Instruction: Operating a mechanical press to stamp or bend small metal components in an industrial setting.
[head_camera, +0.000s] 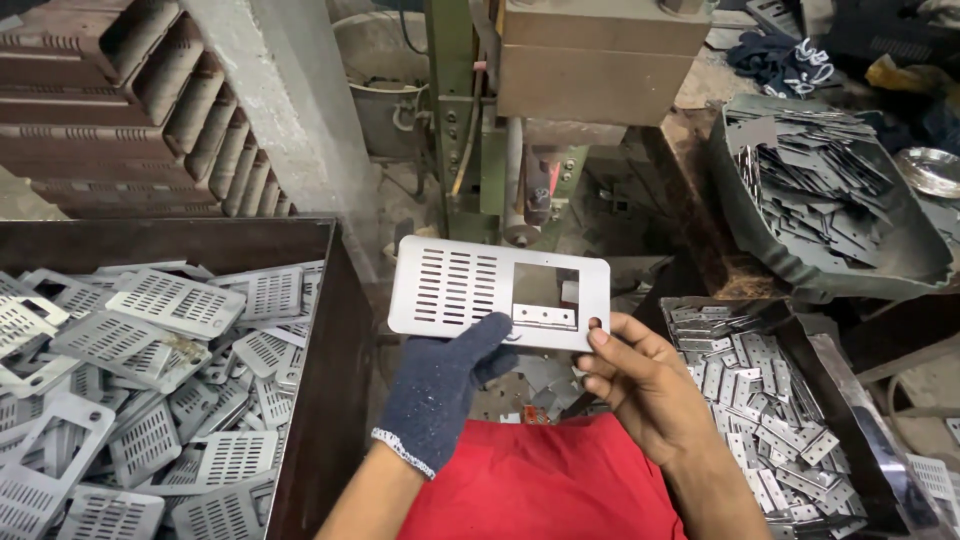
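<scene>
I hold a flat grey metal plate (470, 290) with rows of slots and a rectangular window in front of me. My left hand (450, 385), in a dark blue knit glove, grips its lower edge near the middle. My bare right hand (640, 385) pinches the lower right corner with thumb and fingers. A small hinge piece (543, 316) lies on the plate below the window.
A dark bin (330, 330) of several similar slotted plates stands at my left. A tray (850, 390) of small hinge pieces is at my right, a grey tub (900, 265) of flat metal parts behind it. A press machine (560, 90) stands ahead. Red cloth (540, 485) covers my lap.
</scene>
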